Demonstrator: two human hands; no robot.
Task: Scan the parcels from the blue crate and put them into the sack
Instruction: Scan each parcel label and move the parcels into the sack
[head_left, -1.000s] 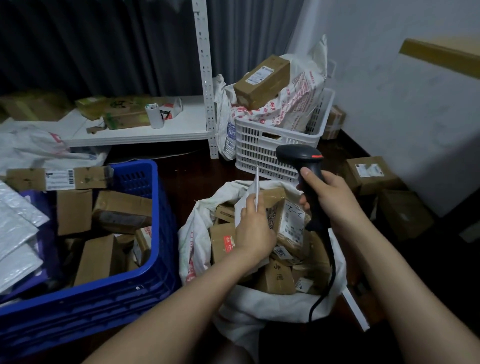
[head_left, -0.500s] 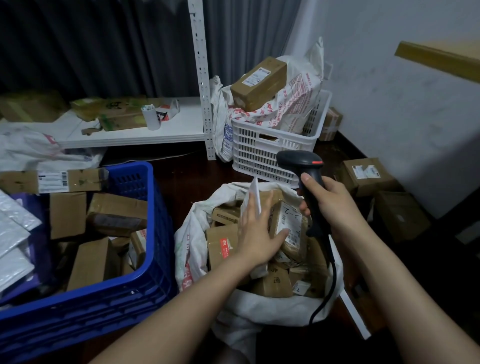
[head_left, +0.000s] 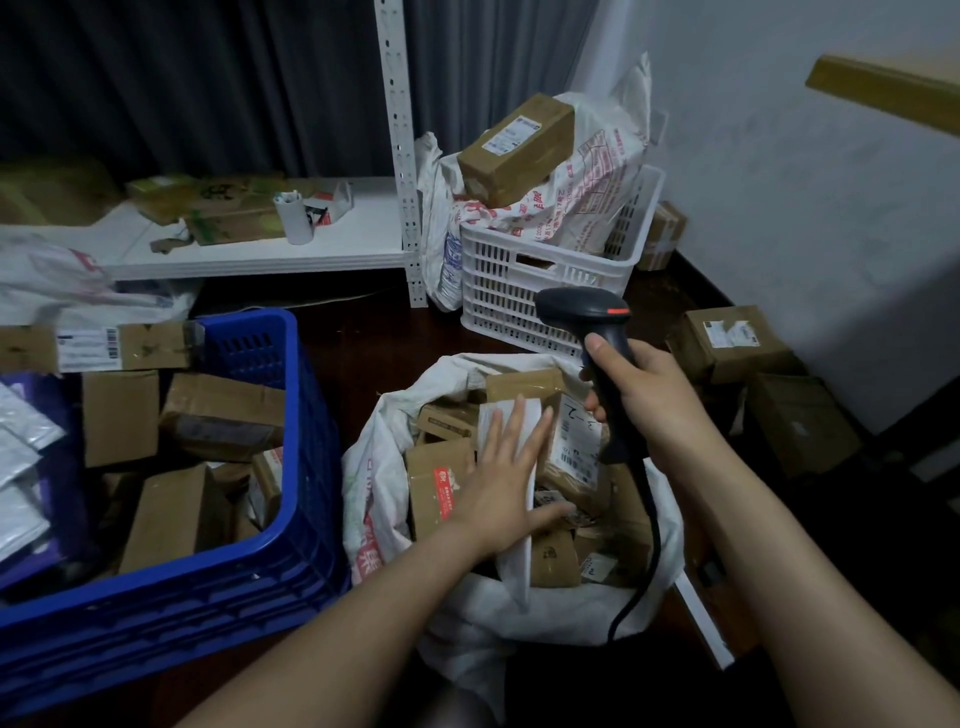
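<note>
**Head view: flat parcel being settled into the sack**

At the centre of the frame a white flat parcel (head_left: 484, 415) is being pressed onto the packed boxes (head_left: 439, 488) inside the sack (head_left: 374, 467). This is being done by the left hand (head_left: 511, 467), whose fingers are being held straight and spread, so nothing is being gripped. Right of centre, above the sack's rim, the scanner (head_left: 597, 332) is being held by its handle in the right hand (head_left: 649, 400), with the fingers wrapped round it.

The step is probably being done best if the parcel is being laid flat and pushed low, so that room is being left for more. The cable (head_left: 652, 525) is also best being held clear of the sack's mouth.

Counted: one sack, one scanner and one blue crate (head_left: 311, 457) at lower left. In the crate at least five brown boxes (head_left: 120, 415) are being shown; those underneath cannot be counted.
</note>
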